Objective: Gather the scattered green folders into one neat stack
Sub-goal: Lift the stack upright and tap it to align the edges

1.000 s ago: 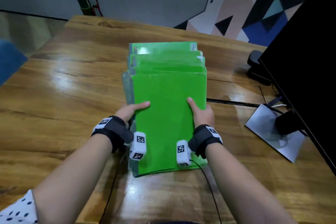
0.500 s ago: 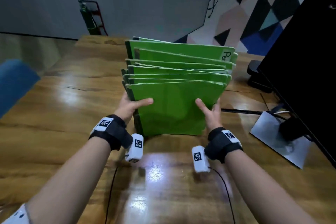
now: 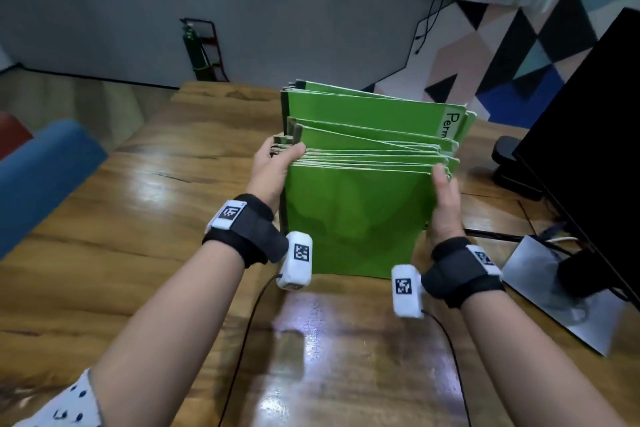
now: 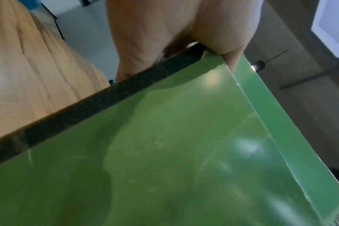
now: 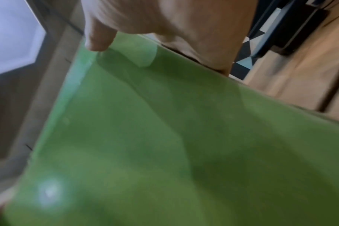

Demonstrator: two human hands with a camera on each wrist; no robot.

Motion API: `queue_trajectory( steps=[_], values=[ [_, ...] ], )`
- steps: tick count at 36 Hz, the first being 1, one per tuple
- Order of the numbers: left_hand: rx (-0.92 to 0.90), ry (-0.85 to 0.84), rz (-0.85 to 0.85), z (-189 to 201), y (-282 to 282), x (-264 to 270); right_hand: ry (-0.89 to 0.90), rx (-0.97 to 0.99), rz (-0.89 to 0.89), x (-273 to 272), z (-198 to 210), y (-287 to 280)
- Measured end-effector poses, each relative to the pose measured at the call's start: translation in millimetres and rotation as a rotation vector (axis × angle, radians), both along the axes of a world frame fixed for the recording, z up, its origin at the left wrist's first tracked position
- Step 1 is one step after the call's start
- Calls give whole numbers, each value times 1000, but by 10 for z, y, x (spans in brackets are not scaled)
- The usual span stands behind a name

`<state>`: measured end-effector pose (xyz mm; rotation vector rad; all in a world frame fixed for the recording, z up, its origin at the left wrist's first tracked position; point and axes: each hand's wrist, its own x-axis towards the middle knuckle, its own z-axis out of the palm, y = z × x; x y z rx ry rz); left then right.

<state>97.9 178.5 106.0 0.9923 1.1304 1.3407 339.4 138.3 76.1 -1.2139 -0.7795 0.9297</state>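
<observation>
A bundle of several green folders (image 3: 353, 218) stands upright on its lower edge on the wooden table (image 3: 121, 253), with the tops uneven and fanned toward the back. My left hand (image 3: 273, 166) grips the bundle's left side near the dark spines, thumb over the front folder's top corner. On the right side my right hand (image 3: 445, 198) grips the bundle, thumb on the front cover. The left wrist view shows the front green cover (image 4: 164, 152) and its dark spine under my left hand (image 4: 174, 35). In the right wrist view my right hand (image 5: 164, 26) holds the green cover (image 5: 164, 145).
A black monitor (image 3: 588, 149) on a silver stand (image 3: 561, 291) fills the right side, with a black device (image 3: 512, 166) behind it. A blue chair back (image 3: 38, 180) sits at the left. Cables (image 3: 242, 340) run from my wrist cameras across the table toward me.
The folders went from lying flat on the table to standing upright on their lower edge. Both hands slid up the bundle's sides to near its top.
</observation>
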Motion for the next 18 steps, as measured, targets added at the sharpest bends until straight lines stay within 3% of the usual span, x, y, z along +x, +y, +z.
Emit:
queue_trajectory(
  steps=[4, 7, 12, 16, 18],
  values=[
    [-18, 12, -21, -16, 8, -32, -55, 35, -50, 50, 307, 153],
    [-12, 38, -52, 16, 2, -16, -51, 27, -48, 98, 311, 242],
    [-54, 81, -33, 101, 117, 59, -1, -66, -85, 388, -163, 438],
    [-114, 119, -17, 174, 138, 59, 128, -85, 10, 210, 209, 150],
    [-122, 110, -23, 168, 128, 42, 158, -121, 35, 285, 174, 118]
  ],
)
